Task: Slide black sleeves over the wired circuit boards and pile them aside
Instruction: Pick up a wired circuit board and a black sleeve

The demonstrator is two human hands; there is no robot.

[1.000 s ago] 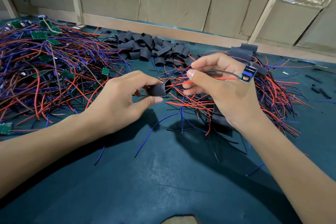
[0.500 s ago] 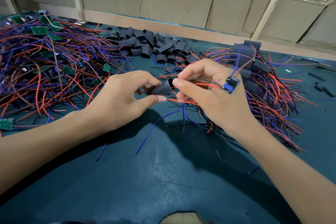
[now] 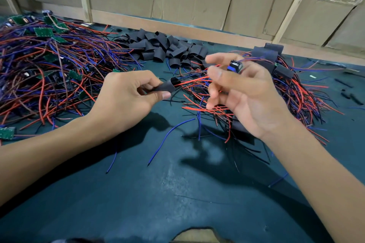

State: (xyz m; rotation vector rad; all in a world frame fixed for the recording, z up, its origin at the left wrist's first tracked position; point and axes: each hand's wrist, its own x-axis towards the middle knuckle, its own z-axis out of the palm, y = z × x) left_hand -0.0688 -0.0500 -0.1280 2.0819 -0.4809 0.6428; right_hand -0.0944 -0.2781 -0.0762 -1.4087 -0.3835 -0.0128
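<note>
A black sleeve (image 3: 166, 87) is pinched between thumb and fingers of the left hand (image 3: 126, 98), its mouth facing right and kept open. The circuit board (image 3: 235, 66) is held in the right hand (image 3: 246, 92), its red wire (image 3: 189, 82) entering the sleeve. The wires are best fed through together, then the sleeve drawn up over the board.

Unsleeved boards (image 3: 42, 31) left, loose sleeves (image 3: 164, 47) behind centre, sleeved pile (image 3: 276, 65) right, all on table (image 3: 138, 193).

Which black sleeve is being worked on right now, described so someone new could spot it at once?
Start at the green table, between the tangle of unsleeved wired boards on the left and the heap of loose black sleeves at the back. In front of that heap, the left hand pinches one black sleeve. Unlike the others, it is off the table, with its open mouth facing red wires.
</note>
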